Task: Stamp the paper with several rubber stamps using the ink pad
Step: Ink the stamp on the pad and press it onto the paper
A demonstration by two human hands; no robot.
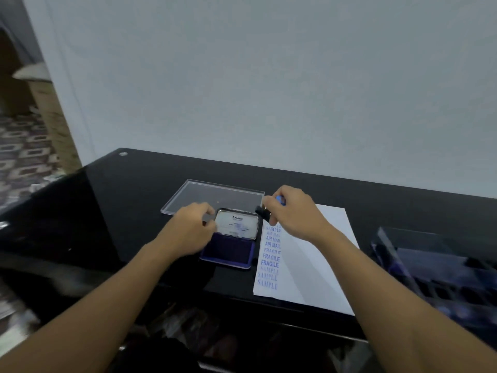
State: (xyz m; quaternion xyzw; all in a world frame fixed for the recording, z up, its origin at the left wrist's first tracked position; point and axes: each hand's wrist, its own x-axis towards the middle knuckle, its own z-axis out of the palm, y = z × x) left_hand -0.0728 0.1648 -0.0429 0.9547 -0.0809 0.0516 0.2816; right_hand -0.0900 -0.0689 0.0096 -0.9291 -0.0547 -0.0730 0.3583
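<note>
We see the left hand (192, 227) with its fingers curled tight, thumb and fingertips pinching the ink pad (228, 250) at the left rim of its raised lid (238, 224); motion blur softens the fingertips, so the exact grip is hard to read. The right hand (293, 214) has its fingers closed round a rubber stamp (265, 212); its blue top peeks out above the knuckles and its black base juts left, tilted, just beside the lid's right edge and over the far left corner of the paper (317, 254).

The ink pad lies open on the black table (121, 211), its purple pad facing up, touching or just beside the paper's left edge; we cannot tell which. Down that edge runs a column of blue prints: SAMPLE, AIR MAIL, FRAGILE, SAMPLE; the right hand hides the topmost. A clear flat cover (215, 193) lies behind the ink pad; a clear compartmented case (435, 267) at the right is blurred and cut off by the frame, its contents unreadable.
</note>
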